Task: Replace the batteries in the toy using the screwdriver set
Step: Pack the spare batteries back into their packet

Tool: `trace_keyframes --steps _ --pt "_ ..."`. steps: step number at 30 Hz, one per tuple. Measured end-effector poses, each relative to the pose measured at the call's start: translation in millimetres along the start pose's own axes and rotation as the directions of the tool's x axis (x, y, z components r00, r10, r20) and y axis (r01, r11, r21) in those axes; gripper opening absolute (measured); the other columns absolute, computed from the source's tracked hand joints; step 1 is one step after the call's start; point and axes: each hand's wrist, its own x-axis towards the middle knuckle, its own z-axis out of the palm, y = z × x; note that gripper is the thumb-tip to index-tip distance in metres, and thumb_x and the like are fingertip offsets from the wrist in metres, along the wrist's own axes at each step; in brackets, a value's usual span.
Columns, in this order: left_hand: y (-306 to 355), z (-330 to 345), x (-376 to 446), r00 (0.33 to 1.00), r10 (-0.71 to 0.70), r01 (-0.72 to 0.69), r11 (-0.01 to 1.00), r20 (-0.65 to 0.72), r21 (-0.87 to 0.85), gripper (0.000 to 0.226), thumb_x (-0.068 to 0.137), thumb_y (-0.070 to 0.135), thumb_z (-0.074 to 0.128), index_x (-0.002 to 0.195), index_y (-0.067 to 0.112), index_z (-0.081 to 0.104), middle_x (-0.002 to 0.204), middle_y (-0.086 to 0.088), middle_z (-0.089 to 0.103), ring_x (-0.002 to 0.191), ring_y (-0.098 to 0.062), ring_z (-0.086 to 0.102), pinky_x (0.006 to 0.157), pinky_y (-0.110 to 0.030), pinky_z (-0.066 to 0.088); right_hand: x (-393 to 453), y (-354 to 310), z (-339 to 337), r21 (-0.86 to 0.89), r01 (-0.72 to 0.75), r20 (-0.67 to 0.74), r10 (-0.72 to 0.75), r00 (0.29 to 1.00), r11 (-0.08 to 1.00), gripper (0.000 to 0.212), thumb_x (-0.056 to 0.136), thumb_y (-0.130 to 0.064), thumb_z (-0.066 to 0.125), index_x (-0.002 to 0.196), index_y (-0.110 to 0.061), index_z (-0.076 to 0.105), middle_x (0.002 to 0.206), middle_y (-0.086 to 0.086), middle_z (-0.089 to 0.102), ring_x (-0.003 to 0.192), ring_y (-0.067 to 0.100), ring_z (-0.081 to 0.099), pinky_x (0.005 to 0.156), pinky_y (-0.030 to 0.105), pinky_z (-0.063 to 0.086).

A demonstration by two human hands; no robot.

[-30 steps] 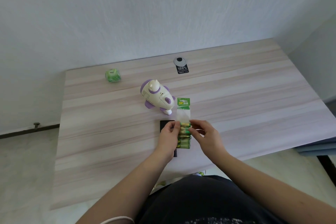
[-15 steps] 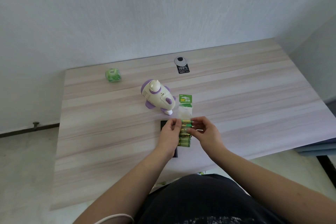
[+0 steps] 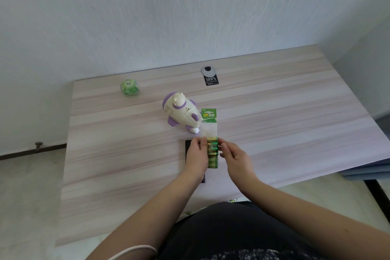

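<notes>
Early in the job. Toy [image 3: 181, 113] lying unopened on the counter [image 3: 274, 122], mid-left. Left hand [image 3: 197, 155] pinching the battery pack [image 3: 212, 152] from one side, right hand [image 3: 235, 157] from the other, just below the toy. Dark case [image 3: 187, 145] under left hand, probably screwdriver set. Unscrewing and swapping all ahead.

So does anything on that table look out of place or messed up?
Nothing stands out. The toy lies tipped on its side near the table's middle, which suits battery work. Both hands, left and right, pinch the battery pack, whose clear upper part looks empty.
</notes>
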Motion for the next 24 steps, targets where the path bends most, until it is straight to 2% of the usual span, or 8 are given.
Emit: trace_keyframes --steps 5,8,11,14,16,19,22,24 --pt "0 5 -2 1.000 -0.007 0.007 1.000 -0.004 0.004 0.024 0.104 0.036 0.033 0.106 0.017 0.050 0.102 -0.011 0.063 0.092 -0.024 0.063 0.085 -0.044 0.055 -4 0 2 -0.009 0.011 0.012 -0.011 1.000 1.000 0.031 0.103 -0.026 0.041 0.129 -0.028 0.059 0.116 -0.019 0.057 0.108 -0.005 0.054 0.089 0.008 0.043" --pt "1 7 -4 1.000 -0.004 0.004 1.000 -0.011 0.018 0.027 0.105 0.035 0.029 0.110 0.015 0.046 0.104 -0.010 0.061 0.093 -0.022 0.062 0.077 -0.037 0.054 -5 0 4 -0.007 0.009 0.015 -0.009 1.000 1.000 0.032 0.103 -0.026 0.041 0.129 -0.025 0.058 0.116 -0.017 0.057 0.106 -0.010 0.053 0.082 0.000 0.040" --pt "4 7 -6 1.000 0.000 0.001 0.999 -0.023 0.037 0.025 0.105 0.034 0.028 0.110 0.014 0.043 0.102 -0.009 0.059 0.087 -0.017 0.060 0.067 -0.030 0.049 -5 1 6 -0.031 0.019 0.014 -0.019 1.000 0.999 0.032 0.103 -0.026 0.041 0.130 -0.025 0.058 0.117 -0.014 0.056 0.107 -0.008 0.053 0.081 0.000 0.040" --pt "4 3 -5 0.999 0.024 -0.021 0.996 -0.034 0.087 0.022 0.104 0.037 0.030 0.108 0.020 0.043 0.101 -0.009 0.060 0.090 -0.023 0.062 0.076 -0.040 0.054 -3 -2 7 -0.008 0.005 0.019 -0.005 1.000 1.000 0.029 0.101 -0.026 0.046 0.127 -0.027 0.059 0.115 -0.015 0.060 0.106 -0.008 0.054 0.083 0.004 0.041" --pt "4 2 -5 0.998 0.052 -0.046 0.991 -0.042 0.127 0.019 0.104 0.037 0.032 0.104 0.022 0.044 0.099 -0.008 0.061 0.089 -0.024 0.062 0.076 -0.042 0.055 -1 -4 8 0.109 -0.055 0.007 0.055 0.998 0.993 0.025 0.097 -0.025 0.055 0.122 -0.026 0.058 0.111 -0.009 0.065 0.101 -0.003 0.061 0.083 0.012 0.047" --pt "6 1 -9 0.997 0.057 -0.051 0.992 -0.043 0.119 0.017 0.103 0.034 0.036 0.101 0.021 0.046 0.098 -0.009 0.062 0.088 -0.025 0.063 0.079 -0.045 0.055 3 -8 13 0.252 -0.150 -0.044 0.166 0.985 0.956 0.034 0.091 -0.027 0.065 0.123 -0.022 0.052 0.105 -0.003 0.067 0.099 0.007 0.064 0.080 0.020 0.050" --pt "3 1 -12 0.999 0.036 -0.032 0.996 -0.040 0.083 0.016 0.102 0.034 0.040 0.094 0.023 0.049 0.099 -0.009 0.063 0.091 -0.027 0.063 0.084 -0.048 0.054 7 -11 17 0.209 -0.182 -0.046 0.196 0.980 0.961 0.028 0.089 -0.027 0.068 0.115 -0.020 0.060 0.099 -0.003 0.069 0.092 0.007 0.066 0.068 0.015 0.050" --pt "3 -1 -15 0.999 0.001 0.000 1.000 -0.032 0.030 0.016 0.102 0.035 0.042 0.091 0.025 0.050 0.099 -0.009 0.063 0.093 -0.027 0.063 0.085 -0.050 0.055 10 -10 17 0.194 -0.189 -0.062 0.205 0.977 0.963 0.019 0.089 -0.024 0.069 0.107 -0.018 0.067 0.093 -0.003 0.071 0.089 0.011 0.068 0.068 0.018 0.052"
